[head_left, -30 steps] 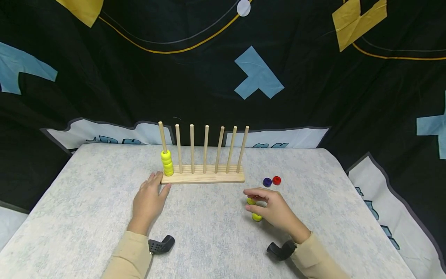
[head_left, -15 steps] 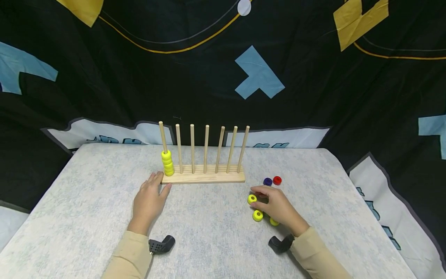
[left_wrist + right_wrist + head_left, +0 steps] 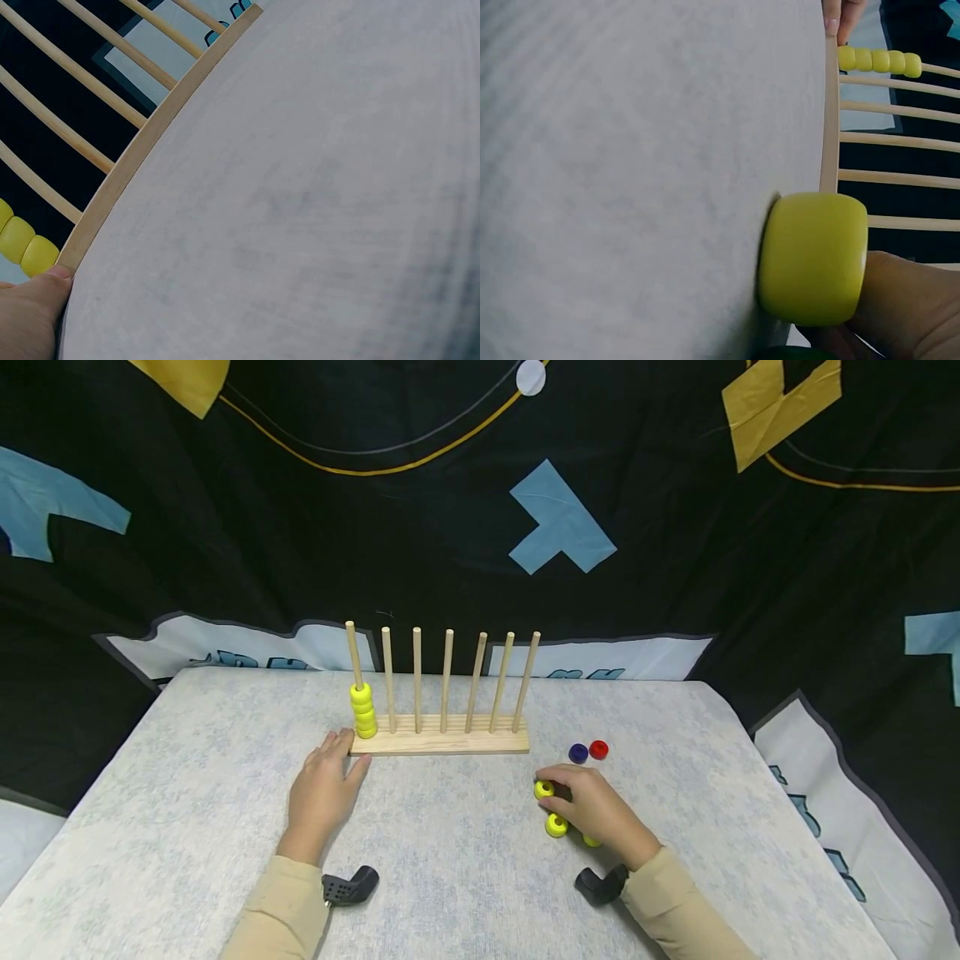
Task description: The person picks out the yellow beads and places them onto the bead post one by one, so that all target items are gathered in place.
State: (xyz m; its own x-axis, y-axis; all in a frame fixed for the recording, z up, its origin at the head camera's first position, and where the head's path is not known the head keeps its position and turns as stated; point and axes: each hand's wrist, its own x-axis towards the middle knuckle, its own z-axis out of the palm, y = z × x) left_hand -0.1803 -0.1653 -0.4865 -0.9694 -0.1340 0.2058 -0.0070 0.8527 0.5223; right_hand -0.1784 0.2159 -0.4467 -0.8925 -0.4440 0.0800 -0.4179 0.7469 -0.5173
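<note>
My left hand (image 3: pixel 322 802) rests on the table at the left end of a wooden peg rack (image 3: pixel 442 743), fingers fairly straight and touching the end of its base. In the left wrist view a fingertip (image 3: pixel 60 271) meets the base's corner. Several yellow beads (image 3: pixel 363 712) are stacked on the leftmost peg. My right hand (image 3: pixel 600 806) pinches a yellow bead (image 3: pixel 543 789) between thumb and index finger, low over the table. A second yellow bead (image 3: pixel 557 825) lies beside the thumb, and a third (image 3: pixel 592 841) is partly hidden under the hand.
A dark blue bead (image 3: pixel 578 753) and a red bead (image 3: pixel 598 749) lie beyond the right hand, right of the rack. The other pegs (image 3: pixel 447 681) stand upright without beads. A black patterned cloth (image 3: pixel 420 543) hangs behind the table (image 3: pixel 450 852).
My right hand has moved slightly right, uncovering the yellow beads, and its thumb and index finger have closed on one of them. The left hand and rack stay put.
</note>
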